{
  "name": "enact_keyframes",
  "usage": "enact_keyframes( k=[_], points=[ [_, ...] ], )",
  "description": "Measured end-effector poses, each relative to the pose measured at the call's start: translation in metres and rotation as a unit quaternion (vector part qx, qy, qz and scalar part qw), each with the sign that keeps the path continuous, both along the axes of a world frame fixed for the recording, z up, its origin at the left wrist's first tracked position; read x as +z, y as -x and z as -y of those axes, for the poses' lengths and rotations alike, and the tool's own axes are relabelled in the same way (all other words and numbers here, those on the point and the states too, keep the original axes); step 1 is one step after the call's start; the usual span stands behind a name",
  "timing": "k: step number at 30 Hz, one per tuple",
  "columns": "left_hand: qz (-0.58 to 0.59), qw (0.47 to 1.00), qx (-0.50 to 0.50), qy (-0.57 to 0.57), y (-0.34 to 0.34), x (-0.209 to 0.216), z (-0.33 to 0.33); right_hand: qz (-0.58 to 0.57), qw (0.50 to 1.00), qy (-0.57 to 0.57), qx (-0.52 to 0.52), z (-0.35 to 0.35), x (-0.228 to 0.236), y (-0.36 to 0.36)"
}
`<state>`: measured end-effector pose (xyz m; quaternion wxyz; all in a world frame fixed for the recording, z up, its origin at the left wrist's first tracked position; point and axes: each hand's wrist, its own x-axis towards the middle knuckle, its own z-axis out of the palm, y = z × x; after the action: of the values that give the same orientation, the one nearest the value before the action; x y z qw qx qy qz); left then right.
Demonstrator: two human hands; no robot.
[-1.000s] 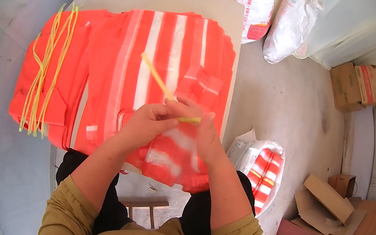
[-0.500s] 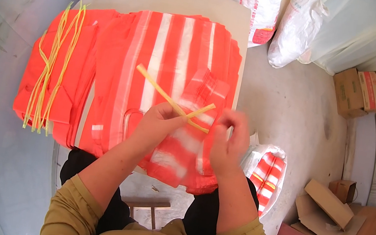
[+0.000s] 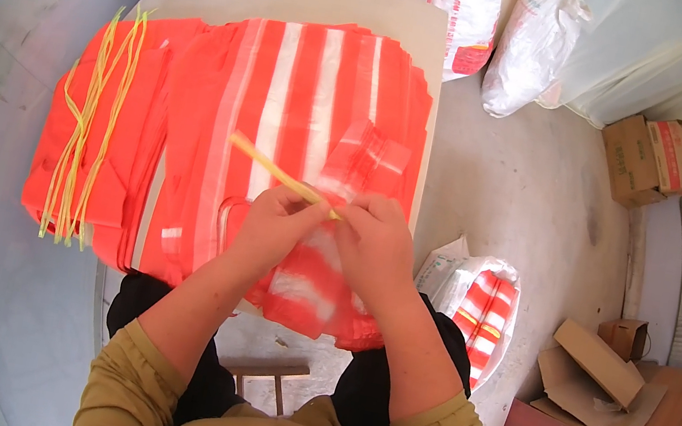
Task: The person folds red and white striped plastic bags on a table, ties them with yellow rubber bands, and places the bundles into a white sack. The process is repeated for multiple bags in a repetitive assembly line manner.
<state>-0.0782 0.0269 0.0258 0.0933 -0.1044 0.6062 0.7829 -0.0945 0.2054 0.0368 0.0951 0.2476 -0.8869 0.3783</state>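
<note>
My left hand (image 3: 278, 218) pinches a yellow tie strip (image 3: 267, 166), whose long end sticks out up and to the left. Right beside it, my right hand (image 3: 379, 242) has its fingertips closed on the same strip, so both hands meet over a folded bundle of red-and-white striped plastic bags (image 3: 361, 162). The strip's crossing is hidden by my fingers. Below the hands, the bundle's near end hangs toward my lap. Under it lies a wide stack of flat striped bags (image 3: 304, 70).
Several loose yellow ties (image 3: 85, 131) lie across plain red bags (image 3: 135, 113) on the left. A white sack (image 3: 505, 333) holding striped bundles stands at the right of my knee. Full white sacks (image 3: 534, 51) line the back; cardboard boxes (image 3: 642, 161) stand at the right.
My right hand has moved left from beside the bundle and taken hold of the strip at my left hand. The strip's short crossed end is now covered by fingers.
</note>
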Motion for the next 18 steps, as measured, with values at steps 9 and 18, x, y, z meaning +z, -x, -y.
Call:
enact_keyframes(
  k=[9, 18],
  points=[
    [0.008, 1.0, -0.021, 0.003, 0.007, -0.004, 0.0, 0.337, 0.899, 0.279, 0.034, -0.007, 0.003, 0.008],
    [-0.084, 0.985, 0.013, 0.15, 0.008, -0.013, 0.004, 0.183, 0.97, 0.159, -0.026, -0.014, -0.004, 0.006]
  ],
)
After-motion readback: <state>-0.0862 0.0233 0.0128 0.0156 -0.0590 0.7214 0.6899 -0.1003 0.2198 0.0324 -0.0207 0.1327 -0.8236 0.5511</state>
